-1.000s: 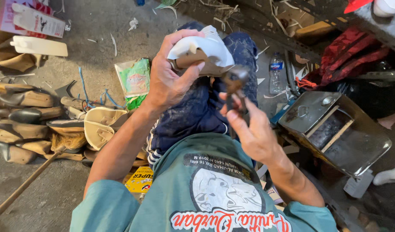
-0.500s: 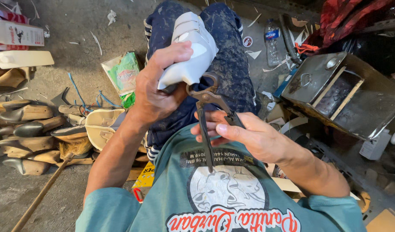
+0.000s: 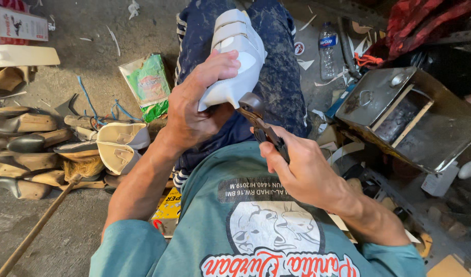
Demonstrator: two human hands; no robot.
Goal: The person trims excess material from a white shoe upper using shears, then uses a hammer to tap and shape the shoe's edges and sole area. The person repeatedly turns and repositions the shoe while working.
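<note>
Centrally: left hand [image 3: 197,115] grips white strapped shoe upper [image 3: 234,59]; right hand [image 3: 302,169] closed on dark metal lasting pincers [image 3: 261,120]; best w/ upper held firm, pull steady.

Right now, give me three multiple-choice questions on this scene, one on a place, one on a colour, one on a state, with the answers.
1. Where does the plastic bottle lie?
A. on the floor by the person's leg
B. inside the metal box
C. on the person's lap

2. What colour is the shoe?
A. black
B. white
C. red

3. What is the right hand doing?
A. resting open
B. gripping the pincers
C. holding the stick

Answers: 1 A, it lies on the ground right of the leg. 2 B, the upper that the left hand holds is white. 3 B, its fingers wrap the handles, the head at the shoe's edge.
</note>
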